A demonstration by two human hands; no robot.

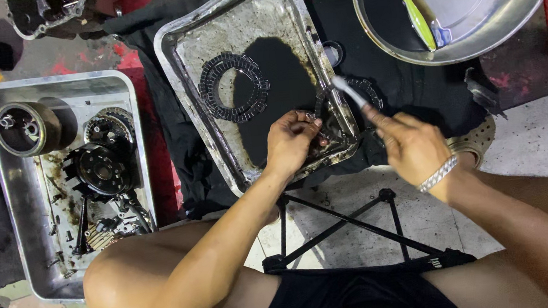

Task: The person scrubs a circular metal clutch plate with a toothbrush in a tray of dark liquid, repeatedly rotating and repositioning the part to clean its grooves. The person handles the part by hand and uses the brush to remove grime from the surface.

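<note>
Left hand (290,139) is curled tight, fingers pinched on a small dark greasy metal part (322,132) right at the near corner of the dented, oil-stained steel tray (177,63). Right hand (407,142) is clamped round the handle of a pale-bristled cleaning brush (348,90), and that brush runs on a slant, head up and away from the knuckles, angled toward the left hand's side. So the part sits just beyond the left fingertips and to the inner side of the right hand, below the brush head; the bristles look just clear of it, though motion blur makes contact hard to call. Left hand is plainly the nearer one, touching it.

Further out from the left hand, a black toothed clutch ring (235,87) lies flat in a pool of dark oil in the same tray. Beyond the right hand stands a big round steel basin (526,13) with a green-handled brush (417,12) resting inside. Well off past the left forearm, a second rectangular steel tray (12,216) holds a dark finned rotor (100,169) and loose bolts.
</note>
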